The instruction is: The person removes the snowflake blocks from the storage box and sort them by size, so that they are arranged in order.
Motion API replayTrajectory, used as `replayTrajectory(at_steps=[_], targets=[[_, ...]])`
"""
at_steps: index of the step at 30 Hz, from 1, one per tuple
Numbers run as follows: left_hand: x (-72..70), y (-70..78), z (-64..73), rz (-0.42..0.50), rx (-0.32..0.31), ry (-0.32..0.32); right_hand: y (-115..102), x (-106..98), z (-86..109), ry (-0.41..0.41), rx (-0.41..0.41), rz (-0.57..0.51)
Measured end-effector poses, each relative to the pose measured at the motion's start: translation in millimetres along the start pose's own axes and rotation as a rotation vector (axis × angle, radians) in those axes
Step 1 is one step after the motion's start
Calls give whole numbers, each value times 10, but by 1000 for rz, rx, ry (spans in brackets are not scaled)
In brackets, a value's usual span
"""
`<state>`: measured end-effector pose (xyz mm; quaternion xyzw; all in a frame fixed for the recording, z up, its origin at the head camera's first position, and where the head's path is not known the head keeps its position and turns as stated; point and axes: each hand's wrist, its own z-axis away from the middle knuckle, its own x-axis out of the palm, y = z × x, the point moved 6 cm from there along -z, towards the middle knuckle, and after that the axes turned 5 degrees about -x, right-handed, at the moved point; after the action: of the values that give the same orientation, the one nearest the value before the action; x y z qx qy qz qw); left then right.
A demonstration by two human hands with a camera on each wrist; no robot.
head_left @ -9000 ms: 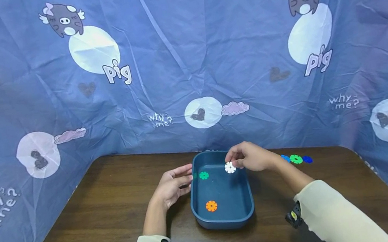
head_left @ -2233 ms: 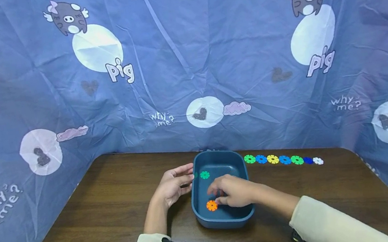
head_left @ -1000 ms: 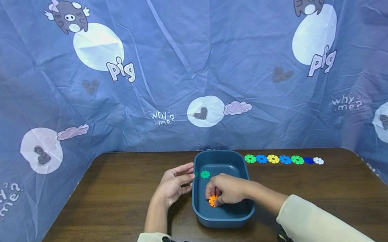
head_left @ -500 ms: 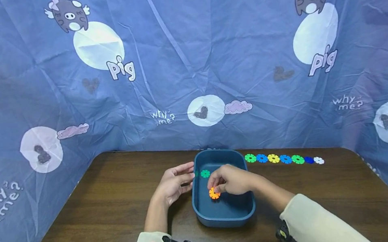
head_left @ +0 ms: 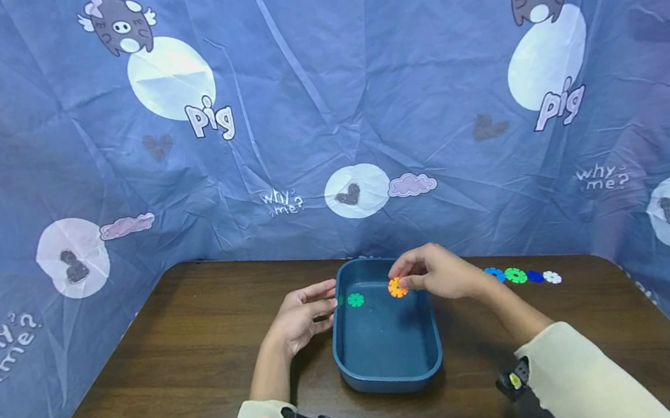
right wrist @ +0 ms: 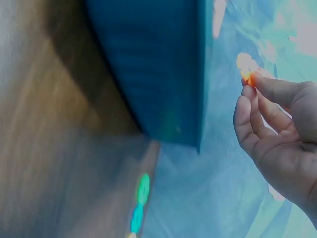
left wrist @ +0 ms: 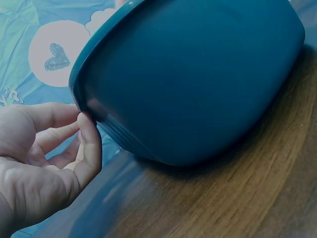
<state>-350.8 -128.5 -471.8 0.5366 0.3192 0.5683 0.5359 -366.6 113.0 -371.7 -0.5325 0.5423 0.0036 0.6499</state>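
Observation:
Between thumb and fingertips, my right hand point(head_left: 441, 272) pinches an orange snowflake building disc point(head_left: 397, 288), raised over the far right part of a dark blue rectangular box point(head_left: 389, 380). In the right wrist view the disc point(right wrist: 245, 64) shows beyond the box's rim. My left hand point(head_left: 300, 321) touches the box's left side; the left wrist view has its thumb and fingertips right at the outer rim point(left wrist: 74, 82). Inside the box, a green snowflake disc point(head_left: 355, 299) lies near the left wall.
Right of the box, a row of snowflake discs lies along the table's back edge: blue point(head_left: 495, 275), green point(head_left: 515, 275), dark blue point(head_left: 535, 276) and white point(head_left: 551, 277). My right hand and forearm hide the row's left part. A blue printed cloth point(head_left: 275, 139) hangs behind the wooden table point(head_left: 160, 373).
The white disc, earlier in my right hand, now ends the row. My right hand has taken the orange disc from the box floor and moved up and right. The left hand stays put.

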Motion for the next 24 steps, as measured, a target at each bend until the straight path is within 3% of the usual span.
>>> replayTrajectory(at_steps=[13, 24], targets=[[2, -9, 2, -4, -10, 5, 489, -759, 505, 221, 153, 11], [3, -5, 0, 3, -13, 4, 927, -1167, 1019, 372, 230, 116]])
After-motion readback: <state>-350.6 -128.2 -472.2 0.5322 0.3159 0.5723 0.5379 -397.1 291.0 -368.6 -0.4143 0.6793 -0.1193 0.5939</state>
